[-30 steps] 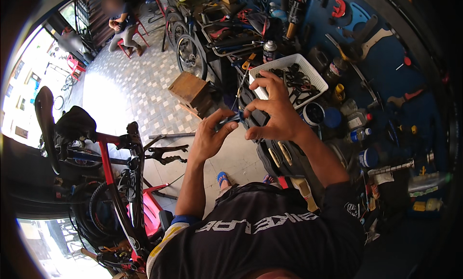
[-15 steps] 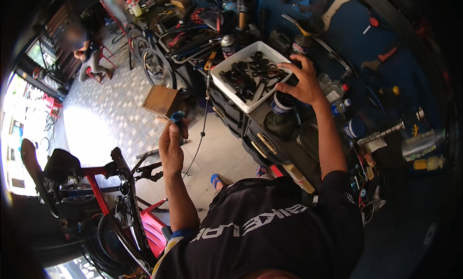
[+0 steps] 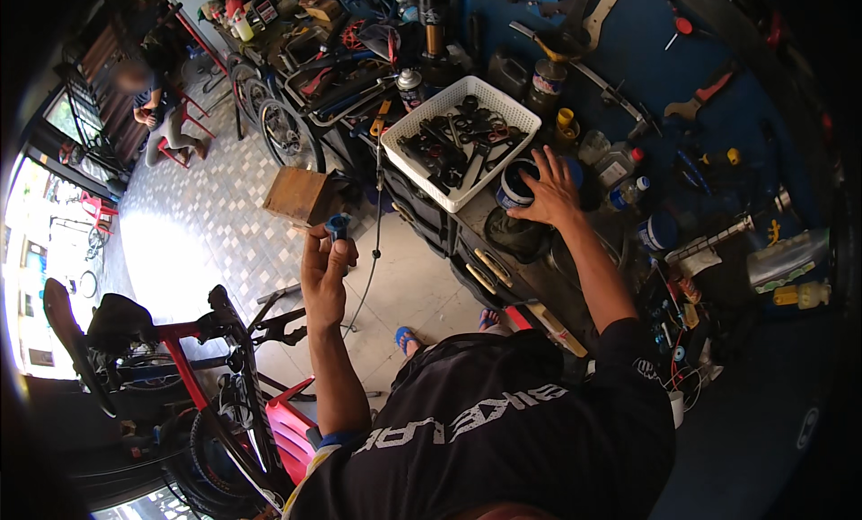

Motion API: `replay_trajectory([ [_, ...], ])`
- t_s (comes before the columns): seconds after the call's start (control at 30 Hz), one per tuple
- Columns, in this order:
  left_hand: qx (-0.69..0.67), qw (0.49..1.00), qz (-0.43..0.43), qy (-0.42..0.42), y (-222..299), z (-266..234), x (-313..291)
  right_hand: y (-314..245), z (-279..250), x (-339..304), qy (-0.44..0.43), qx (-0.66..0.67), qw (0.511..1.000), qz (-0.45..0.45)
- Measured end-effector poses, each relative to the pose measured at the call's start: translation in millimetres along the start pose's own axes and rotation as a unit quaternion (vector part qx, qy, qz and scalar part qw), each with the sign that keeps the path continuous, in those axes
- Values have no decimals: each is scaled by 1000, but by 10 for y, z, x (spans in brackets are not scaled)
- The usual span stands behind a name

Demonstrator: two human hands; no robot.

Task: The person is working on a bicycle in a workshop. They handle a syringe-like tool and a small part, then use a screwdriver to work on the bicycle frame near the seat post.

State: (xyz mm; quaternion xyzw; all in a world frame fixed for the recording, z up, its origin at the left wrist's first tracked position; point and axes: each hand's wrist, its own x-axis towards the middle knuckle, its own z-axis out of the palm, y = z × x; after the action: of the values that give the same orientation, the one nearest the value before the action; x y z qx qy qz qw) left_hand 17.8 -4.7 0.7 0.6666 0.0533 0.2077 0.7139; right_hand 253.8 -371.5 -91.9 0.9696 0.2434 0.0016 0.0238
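My left hand [image 3: 325,273], on the left over the floor, is closed around a small blue cylindrical piece [image 3: 338,224] with a dark hollow at its upper end. Out over the workbench, my right hand [image 3: 555,195] has its fingers spread and nothing visible in them. It is at the right side of a round open tub [image 3: 514,195] with a dark inside and a pale label; whether the fingers touch its rim I cannot tell. Just beyond the tub, a white perforated basket [image 3: 426,180] holds several black metal parts and tools.
Bottles [image 3: 620,168], a spray can [image 3: 410,87] and dark jars crowd the bench. Tools hang on the blue wall [image 3: 696,80]. A red bike frame [image 3: 184,363] stands at lower left, near a pink chair [image 3: 289,435]. A cardboard box [image 3: 296,195] is on the floor; a person [image 3: 162,116] sits farther off.
My right hand has moved from the basket's right edge down to the round tub, its fingers spreading wider. My left hand still holds the blue piece, now turned more upward. The view has shifted slightly.
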Motion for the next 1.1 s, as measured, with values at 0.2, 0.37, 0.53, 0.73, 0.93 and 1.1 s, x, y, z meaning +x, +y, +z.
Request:
replay_trajectory([
  [0.2, 3, 1000, -18, -6, -6, -33, -58, 8, 40, 68, 7, -36, 999, -19],
  [0.37, -5, 999, -34, -5, -2, -40, -72, -3, 43, 111, -30, -67, 997, -12],
  [0.53, 8, 999, -43, -10, 33, -30, -61, -15, -12, 139, -49, -55, 997, -6],
  [0.73, -9, 999, -47, -23, -11, -40, -48, 15, -60, 176, -60, -31, 998, 3],
  [0.93, -37, 998, -50, -29, -115, -100, -51, 69, -176, 156, 8, 89, 996, 20],
  [1.1, -16, 998, -39, -36, -157, -89, -27, -56, -615, -9, 128, 395, 903, -105],
])
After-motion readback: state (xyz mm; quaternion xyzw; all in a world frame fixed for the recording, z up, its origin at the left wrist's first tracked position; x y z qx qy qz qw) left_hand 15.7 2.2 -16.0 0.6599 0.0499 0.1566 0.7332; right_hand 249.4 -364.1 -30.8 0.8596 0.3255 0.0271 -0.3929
